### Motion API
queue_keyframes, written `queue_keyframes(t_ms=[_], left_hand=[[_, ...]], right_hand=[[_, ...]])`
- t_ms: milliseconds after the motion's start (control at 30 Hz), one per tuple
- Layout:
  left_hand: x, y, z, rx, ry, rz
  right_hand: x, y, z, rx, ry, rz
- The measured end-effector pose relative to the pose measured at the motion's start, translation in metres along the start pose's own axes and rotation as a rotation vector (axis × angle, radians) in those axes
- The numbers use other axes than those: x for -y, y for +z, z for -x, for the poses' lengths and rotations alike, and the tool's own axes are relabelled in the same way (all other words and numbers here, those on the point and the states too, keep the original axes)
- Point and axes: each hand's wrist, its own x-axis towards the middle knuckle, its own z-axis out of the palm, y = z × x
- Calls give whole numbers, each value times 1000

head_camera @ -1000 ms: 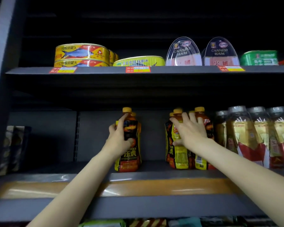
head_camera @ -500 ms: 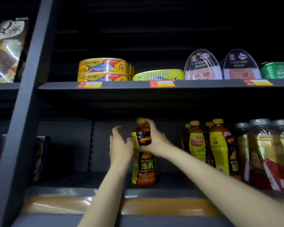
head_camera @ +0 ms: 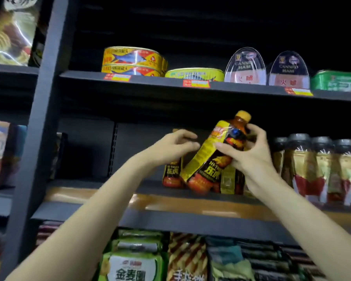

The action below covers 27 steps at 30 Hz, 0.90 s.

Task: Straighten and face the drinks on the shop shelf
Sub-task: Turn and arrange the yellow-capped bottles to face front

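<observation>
Dark shop shelving holds the drinks on its middle shelf (head_camera: 114, 185). Right hand (head_camera: 249, 157) grips a tilted orange-capped bottle (head_camera: 209, 159), its base low at the shelf's front edge. Left hand (head_camera: 170, 147) hovers just left, fingers loosely curled, holding nothing. Bare shelf lies further left. Bottles behind are partly hidden; labels are blurred.

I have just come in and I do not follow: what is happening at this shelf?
A person is tidying drinks on a shop shelf. The right hand grips a yellow-capped bottle, which leans steeply to the right. The left hand hovers beside it with fingers loosely curled. Another such bottle stands behind, and grey-capped bottles stand further right.
</observation>
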Motion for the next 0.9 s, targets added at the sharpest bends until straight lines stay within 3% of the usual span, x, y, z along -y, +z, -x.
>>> queue_keyframes(t_ms=[67,167,267,367,433,500,567,633,700,767,833,900], left_hand=[[-5,8,17,125,18,-52],[-8,13,37,152,-61,333],[-4,21,43,99,-89,569],[0,21,45,-110,118,229],[-2,17,47,-144,335,-69],[-9,19,49,-149,423,-124],[-16,24,51,-176,319,77],[-25,29,53,-100,89,590],[-29,32,50,-103,-52,818],[-31,33,49,-210,25,733],[-33,28,53,-282,226,407],[-34,21,57,-227,401,68]], right_hand=[[16,-12,5,-38,69,-215],[33,-22,9,-1,160,-402],[45,-30,14,105,174,-173],[54,-40,13,220,369,-91],[56,-43,16,213,542,-300],[51,-42,20,143,616,-442],[42,-40,21,77,609,-532],[39,-39,20,73,555,-575],[41,-39,19,129,512,-559],[44,-40,20,176,519,-566],[47,-41,22,203,567,-589],[49,-41,24,224,620,-594]])
